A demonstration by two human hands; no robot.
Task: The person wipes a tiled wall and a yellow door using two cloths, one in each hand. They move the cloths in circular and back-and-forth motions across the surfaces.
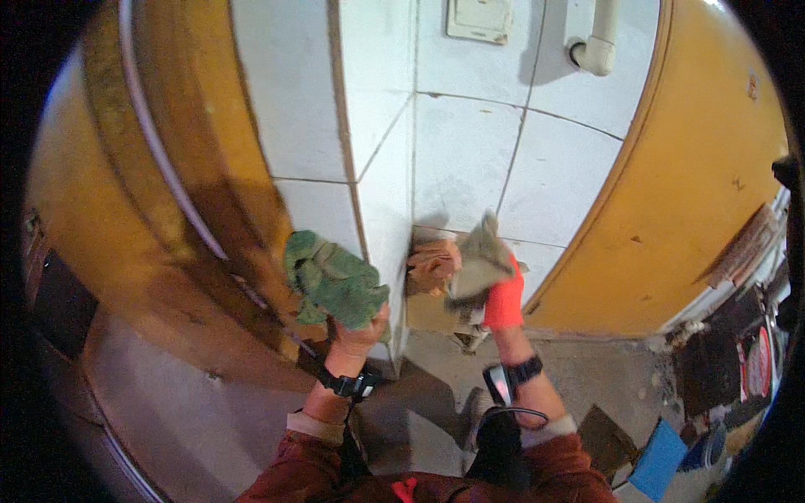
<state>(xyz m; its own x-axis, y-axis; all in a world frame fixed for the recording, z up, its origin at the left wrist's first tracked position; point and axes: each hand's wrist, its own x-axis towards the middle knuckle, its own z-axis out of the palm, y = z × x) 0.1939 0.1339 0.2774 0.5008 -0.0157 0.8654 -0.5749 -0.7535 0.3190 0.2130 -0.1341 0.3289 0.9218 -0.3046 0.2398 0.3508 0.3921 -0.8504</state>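
Observation:
My left hand [368,330], bare and with a black band at the wrist, holds a crumpled green cloth [336,276] beside the edge of a white-tiled wall corner [380,207]. On my right hand [503,292] is a bright red-orange glove, and it grips a blurred greyish-beige cloth [478,267] in front of the tiles. Just left of that cloth is a crumpled orange-brown cloth or glove [434,267], low in the corner; what holds it up cannot be seen. The right fingers are mostly hidden behind the grey cloth.
A white switch plate [479,19] and a pale pipe elbow [594,56] are on the tiled wall. Yellow-orange panels [685,188] flank it. At the lower right, a blue flat object [657,459] and a brown board [607,440] lie on the concrete floor [566,358].

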